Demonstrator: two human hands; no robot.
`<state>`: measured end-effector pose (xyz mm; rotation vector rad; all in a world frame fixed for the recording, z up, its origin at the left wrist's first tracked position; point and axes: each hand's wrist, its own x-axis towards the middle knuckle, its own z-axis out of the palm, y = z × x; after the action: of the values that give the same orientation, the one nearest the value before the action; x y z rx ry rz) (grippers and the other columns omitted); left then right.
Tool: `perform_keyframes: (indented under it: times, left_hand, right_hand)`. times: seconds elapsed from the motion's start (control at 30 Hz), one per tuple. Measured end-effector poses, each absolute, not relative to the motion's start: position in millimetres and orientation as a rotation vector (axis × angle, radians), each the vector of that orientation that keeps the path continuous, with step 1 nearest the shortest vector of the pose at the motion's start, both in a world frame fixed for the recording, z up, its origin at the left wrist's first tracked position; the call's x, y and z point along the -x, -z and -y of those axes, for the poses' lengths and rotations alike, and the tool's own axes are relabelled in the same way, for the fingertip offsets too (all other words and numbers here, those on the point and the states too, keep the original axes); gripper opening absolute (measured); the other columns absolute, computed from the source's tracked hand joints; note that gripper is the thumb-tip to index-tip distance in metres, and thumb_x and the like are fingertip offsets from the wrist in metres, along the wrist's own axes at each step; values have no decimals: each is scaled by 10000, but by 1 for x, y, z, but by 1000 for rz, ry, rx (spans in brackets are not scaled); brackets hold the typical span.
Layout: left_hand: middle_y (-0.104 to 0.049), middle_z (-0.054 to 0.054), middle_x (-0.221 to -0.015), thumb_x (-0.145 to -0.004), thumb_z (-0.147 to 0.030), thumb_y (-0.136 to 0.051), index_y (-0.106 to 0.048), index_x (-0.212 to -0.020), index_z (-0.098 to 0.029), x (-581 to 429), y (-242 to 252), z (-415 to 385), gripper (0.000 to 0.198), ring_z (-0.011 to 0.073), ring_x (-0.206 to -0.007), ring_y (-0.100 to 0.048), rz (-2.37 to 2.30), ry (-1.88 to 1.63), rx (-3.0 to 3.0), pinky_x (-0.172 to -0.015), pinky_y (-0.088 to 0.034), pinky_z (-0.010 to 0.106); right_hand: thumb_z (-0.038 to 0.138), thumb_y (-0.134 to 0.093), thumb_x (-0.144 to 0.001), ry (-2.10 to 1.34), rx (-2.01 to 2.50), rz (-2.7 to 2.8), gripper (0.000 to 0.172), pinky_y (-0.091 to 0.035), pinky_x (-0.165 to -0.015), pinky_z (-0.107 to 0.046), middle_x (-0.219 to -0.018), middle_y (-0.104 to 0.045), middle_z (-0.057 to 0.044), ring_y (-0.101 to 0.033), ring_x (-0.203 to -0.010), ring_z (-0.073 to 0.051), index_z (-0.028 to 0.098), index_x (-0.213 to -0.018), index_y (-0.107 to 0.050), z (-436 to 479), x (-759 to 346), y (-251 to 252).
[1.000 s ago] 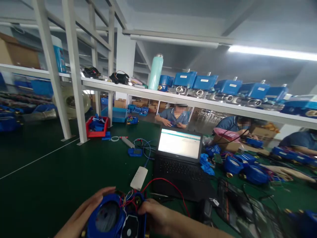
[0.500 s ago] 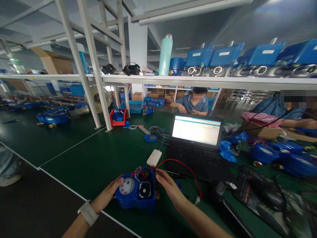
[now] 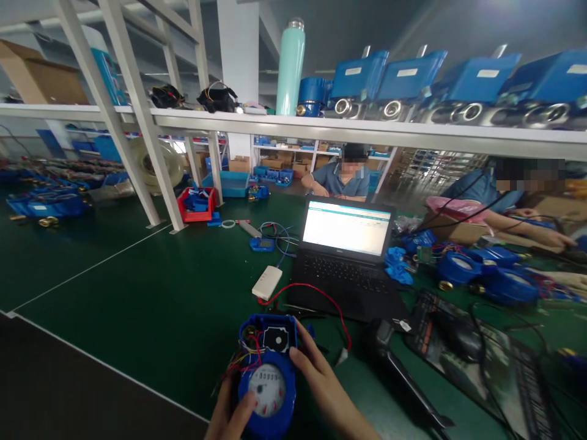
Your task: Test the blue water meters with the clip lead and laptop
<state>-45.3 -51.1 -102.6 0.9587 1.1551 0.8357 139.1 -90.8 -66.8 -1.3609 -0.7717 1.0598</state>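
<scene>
I hold a blue water meter (image 3: pixel 267 374) with a white dial and an opened electronics bay of loose coloured wires, low in the middle of the view. My left hand (image 3: pixel 233 417) grips its lower left side, thumb resting on the dial rim. My right hand (image 3: pixel 321 385) clasps its right side, fingers curled along the housing. A red wire (image 3: pixel 321 294) loops from beside the meter towards a small white box (image 3: pixel 267 282) on the green table (image 3: pixel 151 299).
An open laptop (image 3: pixel 345 250) with a lit screen stands just beyond the meter. More blue meters (image 3: pixel 481 275) and a black tray lie to the right. A shelf (image 3: pixel 321 128) overhead carries a green bottle and blue units. Other people work across the table.
The meter has been turned so its dial now faces me at the near end, and pulled closer. My left hand shifted from the side to under the dial; my right closed on it.
</scene>
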Motion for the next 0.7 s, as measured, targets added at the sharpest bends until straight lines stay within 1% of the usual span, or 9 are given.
perform_keyframes:
  times: [0.07, 0.13, 0.2, 0.27, 0.37, 0.43, 0.5, 0.6, 0.7]
  left_hand:
    - [-650, 122, -1266, -660, -666, -659, -577, -1227, -195, 43, 97, 38, 742, 384, -1295, -473, -1106, -915, -968, -1116, -358, 545]
    - [-655, 111, -1260, -620, -691, -675, -622, -1177, -202, 42, 90, 24, 743, 392, -1327, -429, -1026, -1005, -997, -1146, -312, 542]
    - [-656, 89, -1264, -585, -687, -703, -650, -1142, -227, 40, 83, 12, 724, 387, -1344, -409, -945, -1083, -1005, -1162, -294, 530]
    - [-670, 63, -1245, -573, -669, -724, -672, -1102, -259, 36, 79, 4, 671, 372, -1341, -420, -897, -1123, -995, -1169, -287, 519]
    - [-727, 43, -1120, -620, -676, -688, -717, -918, -280, 25, 72, 0, 497, 350, -1270, -511, -839, -1127, -981, -1152, -313, 527]
    - [-759, 42, -999, -611, -686, -693, -712, -767, -272, 17, 66, 4, 443, 344, -1135, -617, -791, -1115, -970, -1090, -399, 537]
    - [-769, 52, -916, -599, -686, -707, -711, -732, -249, 11, 57, 12, 457, 324, -966, -688, -786, -1063, -972, -1000, -485, 517]
    - [-757, 66, -810, -703, -638, -652, -726, -795, -205, 10, 37, 28, 449, 268, -795, -692, -876, -983, -994, -850, -547, 430]
    - [-709, 37, -716, -790, -526, -624, -698, -719, -192, 13, 17, 37, 349, 200, -724, -643, -879, -1012, -1083, -777, -520, 332]
  right_hand:
    - [647, -641, -733, -854, 1530, 874, 688, -368, -1065, -378, -1381, -533, -57, -483, -1260, -263, 264, -1301, -577, 101, -154, 65]
    - [661, -560, -773, -651, 1736, 927, 556, -475, -877, -368, -1102, -680, -87, -631, -987, -268, 233, -1111, -664, 115, -173, 69]
    - [676, -486, -785, -513, 1949, 917, 488, -466, -655, -353, -756, -674, -66, -632, -688, -255, 230, -892, -654, 128, -191, 77]
    - [669, -464, -766, -447, 2118, 860, 438, -401, -560, -341, -588, -597, -37, -591, -561, -252, 248, -802, -578, 136, -205, 88]
    - [624, -481, -752, -396, 2259, 785, 397, -370, -562, -338, -576, -588, -39, -614, -586, -280, 252, -880, -537, 137, -212, 103]
    - [600, -489, -752, -358, 2338, 766, 422, -369, -588, -352, -659, -627, -81, -634, -652, -308, 236, -954, -554, 132, -209, 107]
    - [574, -501, -739, -353, 2407, 761, 440, -367, -606, -369, -750, -651, -124, -638, -709, -333, 219, -987, -581, 126, -207, 107]
    - [530, -538, -690, -431, 2348, 771, 374, -360, -585, -356, -715, -634, -95, -618, -678, -304, 235, -911, -601, 122, -206, 105]
    - [560, -619, -604, -581, 2045, 717, 362, -343, -519, -305, -599, -560, -22, -538, -553, -212, 243, -775, -584, 125, -209, 104]
